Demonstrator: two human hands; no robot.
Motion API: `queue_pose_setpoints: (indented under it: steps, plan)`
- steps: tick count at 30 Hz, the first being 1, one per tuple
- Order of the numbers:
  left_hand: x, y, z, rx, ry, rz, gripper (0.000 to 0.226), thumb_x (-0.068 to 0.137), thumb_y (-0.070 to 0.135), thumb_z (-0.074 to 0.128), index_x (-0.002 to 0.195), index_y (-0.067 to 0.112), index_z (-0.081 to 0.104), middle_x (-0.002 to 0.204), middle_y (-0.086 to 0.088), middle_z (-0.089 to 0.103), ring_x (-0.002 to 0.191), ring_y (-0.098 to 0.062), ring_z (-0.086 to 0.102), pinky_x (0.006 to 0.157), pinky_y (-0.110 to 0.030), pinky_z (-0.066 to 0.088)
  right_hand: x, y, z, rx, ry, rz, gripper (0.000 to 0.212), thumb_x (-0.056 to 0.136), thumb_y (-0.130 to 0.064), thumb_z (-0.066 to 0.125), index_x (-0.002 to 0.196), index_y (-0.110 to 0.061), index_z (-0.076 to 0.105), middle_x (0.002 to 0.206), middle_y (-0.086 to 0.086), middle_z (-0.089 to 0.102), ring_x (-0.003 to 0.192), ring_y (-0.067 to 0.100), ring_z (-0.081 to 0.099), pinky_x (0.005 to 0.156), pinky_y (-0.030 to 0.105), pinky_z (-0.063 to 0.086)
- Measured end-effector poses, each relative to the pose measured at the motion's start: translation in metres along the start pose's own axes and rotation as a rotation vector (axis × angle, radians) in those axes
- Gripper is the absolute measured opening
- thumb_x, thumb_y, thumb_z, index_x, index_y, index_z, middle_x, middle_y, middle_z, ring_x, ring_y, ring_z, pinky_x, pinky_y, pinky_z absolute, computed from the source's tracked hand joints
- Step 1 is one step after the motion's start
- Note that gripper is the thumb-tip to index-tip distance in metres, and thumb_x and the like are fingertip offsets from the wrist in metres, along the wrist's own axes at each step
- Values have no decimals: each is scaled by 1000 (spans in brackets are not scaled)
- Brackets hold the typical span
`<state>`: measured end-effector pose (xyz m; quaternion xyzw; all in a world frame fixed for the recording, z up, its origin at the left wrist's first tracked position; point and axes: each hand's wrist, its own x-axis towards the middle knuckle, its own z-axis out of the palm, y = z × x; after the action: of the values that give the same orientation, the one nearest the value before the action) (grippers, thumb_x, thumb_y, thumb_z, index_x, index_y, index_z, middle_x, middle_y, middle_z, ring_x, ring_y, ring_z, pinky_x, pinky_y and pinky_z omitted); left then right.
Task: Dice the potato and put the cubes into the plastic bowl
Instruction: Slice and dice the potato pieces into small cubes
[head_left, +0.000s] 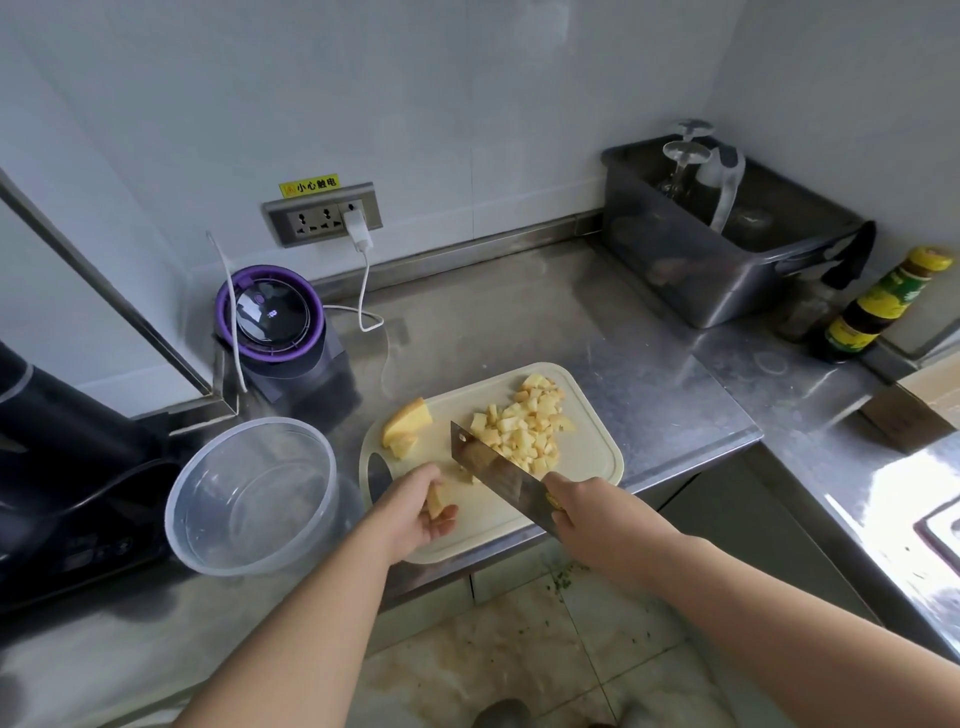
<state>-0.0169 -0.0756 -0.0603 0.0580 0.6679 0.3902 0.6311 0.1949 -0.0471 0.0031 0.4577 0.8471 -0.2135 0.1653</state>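
A pale cutting board lies on the steel counter. A heap of potato cubes covers its far right part. An uncut potato wedge rests at its far left corner. My left hand grips a small potato piece over the board's near left area. My right hand holds a cleaver, its blade angled toward the cubes. The clear plastic bowl stands left of the board and holds no potato.
A purple-rimmed appliance with a white cable sits behind the bowl. A black appliance is at far left. A grey bin with glasses and a sauce bottle stand at back right. The counter edge runs just below the board.
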Motion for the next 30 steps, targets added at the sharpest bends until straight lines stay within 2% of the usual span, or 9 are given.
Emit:
queue_pose_setpoints:
  steps: [2,4,6,9,15,19,21,25,30]
  plan:
    - [4,-3,-1,64,57,43,12,93,10,55,104,6,57,97,-14,56,81,-22,59,67,-33,55,0,-1,0,-3,-4,-4,28,102,-17,39,130,-15,35,75,4,49,56,17,40,47,28,28]
    - [7,-5,1,215,155,128,22,92,8,58,114,6,58,101,-9,61,91,-24,60,83,-40,56,1,-1,-1,16,-11,-2,28,101,-17,39,130,-16,36,79,5,52,59,19,43,49,29,31]
    - [2,-4,4,429,218,203,25,92,19,60,117,15,57,110,0,59,106,-24,56,96,-38,48,4,-3,-1,59,-16,7,28,101,-18,39,129,-18,38,82,6,55,61,19,47,52,31,35]
    - [0,-3,6,593,226,307,33,96,25,57,128,20,53,119,4,53,120,-24,49,97,-35,41,6,-5,-1,73,-14,10,28,101,-19,39,129,-19,39,89,9,61,65,20,52,54,32,39]
    - [2,-7,-8,1040,356,471,42,96,16,53,137,18,48,139,-5,47,126,-27,48,102,-36,45,5,-9,0,78,-31,-2,29,102,-20,39,131,-20,38,89,8,61,65,17,52,54,30,40]
    - [1,-4,-16,1271,190,469,64,94,9,53,150,26,25,152,-4,18,134,-28,38,108,-38,38,6,-11,2,75,-38,1,30,102,-19,40,132,-19,37,83,4,56,62,14,49,51,26,37]
    - [1,-4,-17,1350,135,454,66,93,7,53,149,28,26,153,-2,14,132,-27,39,107,-36,38,6,-13,3,58,-39,8,30,102,-19,40,132,-18,37,75,-1,49,58,11,45,48,23,34]
    - [4,-6,-12,1313,216,470,61,90,16,62,144,22,35,150,-5,18,127,-26,45,105,-32,39,7,-15,3,60,-39,18,30,101,-16,40,131,-17,37,74,-1,46,58,12,45,48,23,33]
    - [1,-23,14,915,352,384,58,87,27,67,138,18,42,141,-9,35,123,-27,48,96,-32,43,12,-18,10,68,-29,36,31,100,-12,39,131,-16,37,73,-1,46,58,13,45,47,24,33]
